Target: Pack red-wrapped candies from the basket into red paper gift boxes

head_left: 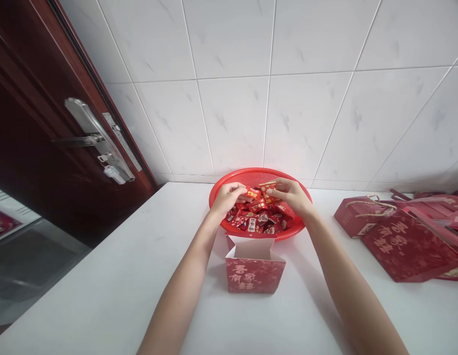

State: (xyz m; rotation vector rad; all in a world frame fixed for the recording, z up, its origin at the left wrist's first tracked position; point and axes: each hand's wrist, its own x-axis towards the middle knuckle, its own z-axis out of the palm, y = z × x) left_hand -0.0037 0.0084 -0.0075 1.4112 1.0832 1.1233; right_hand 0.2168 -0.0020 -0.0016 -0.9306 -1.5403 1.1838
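Note:
A red plastic basket [229, 178] with a perforated wall holds many red-wrapped candies [253, 223]. Over its left side, my left hand [229, 197] pinches a small red candy packet [253, 193] between thumb and fingers. My right hand [292, 196] reaches over the right side, its fingers closed on a red and gold candy packet [270, 189]. In front of the basket, between my forearms, a red paper gift box [255, 276] with pale Chinese characters stands upright, its top flaps open. What lies inside the box is hidden.
To the right sit a closed red gift box with a rope handle [356, 214] and a pile of flat red boxes [409, 241]. A white tiled wall [236, 118] rises behind the white table [140, 276]. At left is a dark red door [40, 123] with keys in its lock.

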